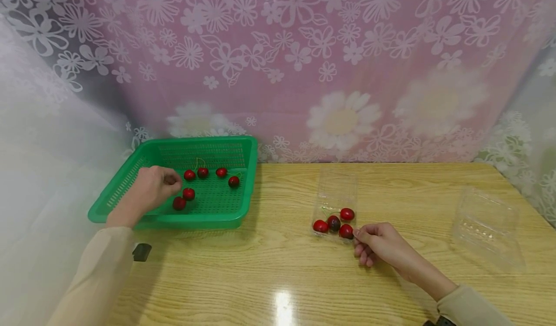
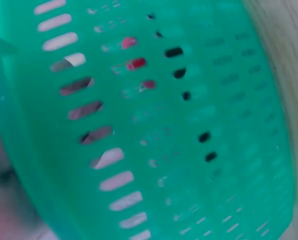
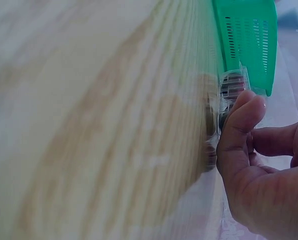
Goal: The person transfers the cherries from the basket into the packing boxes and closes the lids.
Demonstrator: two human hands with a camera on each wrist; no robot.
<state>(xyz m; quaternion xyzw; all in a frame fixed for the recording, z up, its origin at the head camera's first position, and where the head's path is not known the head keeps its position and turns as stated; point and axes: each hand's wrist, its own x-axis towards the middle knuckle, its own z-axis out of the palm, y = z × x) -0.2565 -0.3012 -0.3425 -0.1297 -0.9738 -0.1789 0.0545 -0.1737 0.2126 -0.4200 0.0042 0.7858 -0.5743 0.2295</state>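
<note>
My left hand (image 1: 156, 187) reaches over the near left part of a green plastic basket (image 1: 249, 191), fingers bent and fingertips close above two red cherries, one (image 1: 179, 203) nearest them. I cannot tell whether it pinches a stem. Several more cherries, such as one (image 1: 233, 181), lie on the basket floor, some with stems. My right hand (image 1: 384, 248) pinches the near right edge of a small clear plastic box (image 1: 334, 195) between thumb and fingers. Several cherries, one of them dark (image 1: 333, 223), sit in its near half; its lid stands raised behind.
Another clear plastic box (image 1: 488, 224) stands at the right on the wooden table (image 1: 243, 277). A flowered pink curtain (image 1: 278, 75) hangs along the table's back edge. The left wrist view is filled by the basket's slotted wall (image 2: 104, 150).
</note>
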